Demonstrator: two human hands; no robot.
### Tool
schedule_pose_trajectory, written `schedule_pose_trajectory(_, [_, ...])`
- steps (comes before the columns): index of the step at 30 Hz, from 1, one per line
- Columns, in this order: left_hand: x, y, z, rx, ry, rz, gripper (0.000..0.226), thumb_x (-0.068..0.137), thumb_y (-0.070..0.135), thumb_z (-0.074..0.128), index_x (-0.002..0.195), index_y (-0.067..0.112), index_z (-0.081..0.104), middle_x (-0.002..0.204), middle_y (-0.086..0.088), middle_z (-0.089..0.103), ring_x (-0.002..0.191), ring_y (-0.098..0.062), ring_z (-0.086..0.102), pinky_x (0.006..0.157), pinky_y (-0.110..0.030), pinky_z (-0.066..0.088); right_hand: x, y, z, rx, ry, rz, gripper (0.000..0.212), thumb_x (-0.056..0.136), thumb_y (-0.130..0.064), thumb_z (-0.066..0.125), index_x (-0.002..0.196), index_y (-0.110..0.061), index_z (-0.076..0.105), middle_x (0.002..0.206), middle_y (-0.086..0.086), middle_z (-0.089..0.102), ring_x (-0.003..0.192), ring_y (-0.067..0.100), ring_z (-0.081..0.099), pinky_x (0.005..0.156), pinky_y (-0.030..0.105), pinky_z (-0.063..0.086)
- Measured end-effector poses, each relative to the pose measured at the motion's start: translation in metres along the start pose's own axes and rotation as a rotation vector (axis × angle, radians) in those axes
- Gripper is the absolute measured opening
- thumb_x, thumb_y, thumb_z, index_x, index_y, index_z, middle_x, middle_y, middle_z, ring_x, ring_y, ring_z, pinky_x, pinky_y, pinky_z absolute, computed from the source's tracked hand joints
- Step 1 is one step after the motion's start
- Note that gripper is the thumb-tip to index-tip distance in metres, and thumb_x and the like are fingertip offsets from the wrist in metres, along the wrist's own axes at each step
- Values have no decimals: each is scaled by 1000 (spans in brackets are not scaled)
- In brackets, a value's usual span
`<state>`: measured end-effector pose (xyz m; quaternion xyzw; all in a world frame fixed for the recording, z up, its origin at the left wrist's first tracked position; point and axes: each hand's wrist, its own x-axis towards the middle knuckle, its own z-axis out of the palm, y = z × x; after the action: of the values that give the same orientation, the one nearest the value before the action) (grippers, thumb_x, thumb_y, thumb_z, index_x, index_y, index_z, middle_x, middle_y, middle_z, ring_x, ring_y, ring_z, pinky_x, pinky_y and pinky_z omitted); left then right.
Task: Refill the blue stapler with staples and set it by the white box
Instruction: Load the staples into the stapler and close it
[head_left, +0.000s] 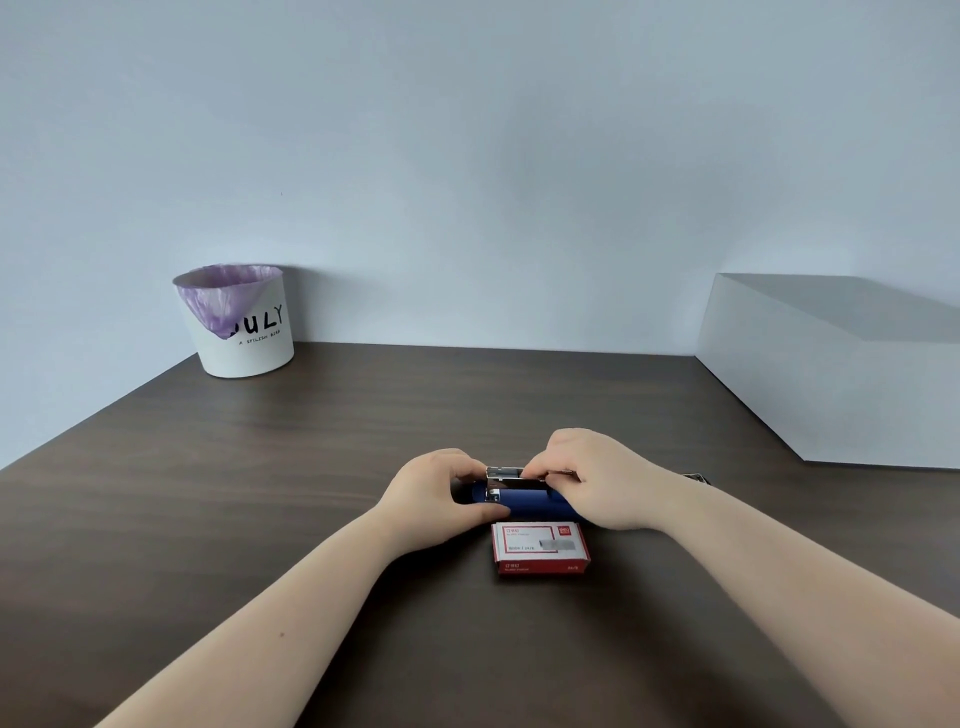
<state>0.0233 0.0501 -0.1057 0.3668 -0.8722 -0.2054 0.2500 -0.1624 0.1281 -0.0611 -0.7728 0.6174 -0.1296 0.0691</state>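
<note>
A dark wood-grain bench (260, 493) carries a big white box (831, 395) at far right. Mid-bench, the left hand (436, 493) is curled around the opened blue stapler (535, 503); the right hand (597, 478) pinches its metal staple rail (506, 473). A small red-and-white staple carton (540, 548) lies just before them.

Bin (244, 332): large black letters "ULY", the first letter hidden by the purple liner (221, 293); below them, small print "A STYLISH BIRD".
Staple box (540, 546): red and white, a white logo at its top right corner too small to read; "24/6" on the label, other print blurred.
</note>
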Motion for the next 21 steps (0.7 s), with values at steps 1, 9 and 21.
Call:
schedule_pose_trajectory(1, [0,0,0,-2,-1,-1,28,71,40,74,91,21,70,91,4,67,89,-13,58,80,-29,47,-1,3,-2,2,32,12,32,92,-10,47,112,-23,68,93,-1,54,90,16,53,80,24,40])
schedule_pose_trajectory(9, [-3,3,-3,-26,-9,-23,29,70,38,76,93,21,70,95,3,68,92,-14,59,83,-27,46,-26,42,-16,-285,-122,296,49,77,-59,59,121,-36,55,115,-3,47,111,18,38,96,36,37])
schedule_pose_trajectory(21, [-8,7,-5,10,-6,-37,29,72,36,75,92,16,69,92,1,65,90,-15,56,83,-26,45,-21,33,-32,-301,-249,328,26,82,-46,58,99,-26,57,101,-5,60,94,19,56,83,37,42])
